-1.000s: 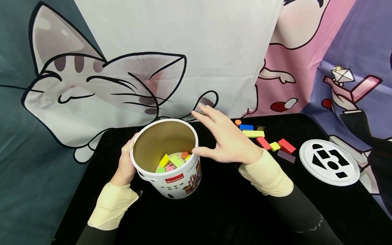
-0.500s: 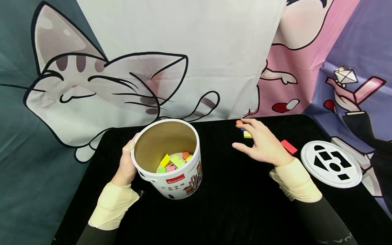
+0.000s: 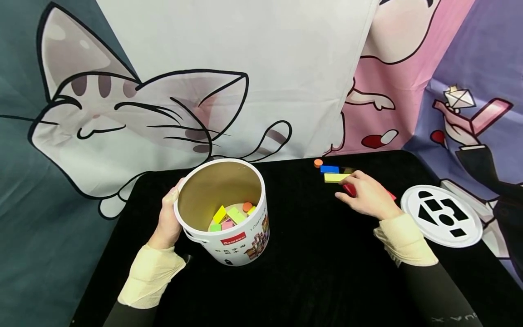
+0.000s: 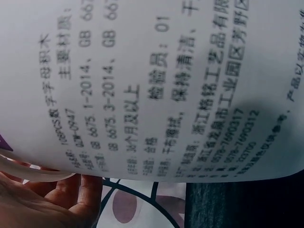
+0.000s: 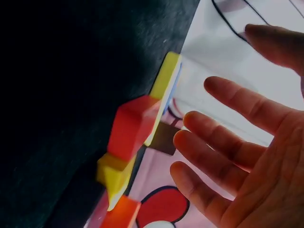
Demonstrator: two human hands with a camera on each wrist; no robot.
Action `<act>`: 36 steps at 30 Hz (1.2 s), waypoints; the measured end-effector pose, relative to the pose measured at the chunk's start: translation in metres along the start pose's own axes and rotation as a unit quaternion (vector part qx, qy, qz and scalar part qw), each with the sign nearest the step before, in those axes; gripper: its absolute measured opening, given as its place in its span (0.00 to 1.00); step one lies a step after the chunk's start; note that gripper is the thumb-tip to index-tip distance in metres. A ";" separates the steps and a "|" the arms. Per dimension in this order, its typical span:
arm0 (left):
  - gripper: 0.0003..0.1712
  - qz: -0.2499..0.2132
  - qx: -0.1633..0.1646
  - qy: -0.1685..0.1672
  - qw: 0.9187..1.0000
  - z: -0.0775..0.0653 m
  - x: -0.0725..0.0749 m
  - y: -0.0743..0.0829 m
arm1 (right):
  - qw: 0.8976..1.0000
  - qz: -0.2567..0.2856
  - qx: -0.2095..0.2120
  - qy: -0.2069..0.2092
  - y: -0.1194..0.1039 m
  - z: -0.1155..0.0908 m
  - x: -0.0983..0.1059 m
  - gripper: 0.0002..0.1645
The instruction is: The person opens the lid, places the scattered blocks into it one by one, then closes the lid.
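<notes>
A white bucket (image 3: 234,249) with a printed label stands tilted on the black cloth, its mouth facing me. My left hand (image 3: 167,220) grips its left side near the rim; curled fingers (image 4: 85,197) show there in the left wrist view. Inside lie several blocks, among them a yellow block (image 3: 219,214) and a pink block (image 3: 227,225). My right hand (image 3: 367,195) hovers at a red block (image 3: 349,189), thumb and fingers around it in the head view. In the right wrist view the fingers are spread, apart from the red block (image 5: 129,127).
Beyond the right hand lie a long yellow block (image 3: 334,178), a blue block (image 3: 329,169) and an orange disc (image 3: 318,163). A white lid (image 3: 471,222) with shaped holes lies at the right. A printed cloth (image 3: 286,81) hangs behind the table.
My right hand has moved right from the bucket's rim and down to the red block among the loose blocks. The left hand and bucket have stayed put.
</notes>
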State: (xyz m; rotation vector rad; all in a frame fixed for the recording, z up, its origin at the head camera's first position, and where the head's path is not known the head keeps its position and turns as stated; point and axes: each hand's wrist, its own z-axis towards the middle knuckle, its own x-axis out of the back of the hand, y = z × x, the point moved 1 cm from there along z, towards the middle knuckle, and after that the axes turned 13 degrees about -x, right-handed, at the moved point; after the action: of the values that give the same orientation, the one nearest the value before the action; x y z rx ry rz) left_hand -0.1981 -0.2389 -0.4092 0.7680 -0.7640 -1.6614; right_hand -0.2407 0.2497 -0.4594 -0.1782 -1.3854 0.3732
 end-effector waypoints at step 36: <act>0.29 -0.040 -0.007 -0.005 0.999 0.000 0.002 -0.005 | 0.995 -0.065 -0.069 -0.038 0.012 0.002 -0.013 0.19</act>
State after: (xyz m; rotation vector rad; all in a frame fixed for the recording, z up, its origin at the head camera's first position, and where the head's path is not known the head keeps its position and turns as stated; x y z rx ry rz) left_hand -0.2010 -0.2397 -0.4133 0.7893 -0.7364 -1.7417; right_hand -0.2468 0.2563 -0.4750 -0.1875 -1.4895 0.1775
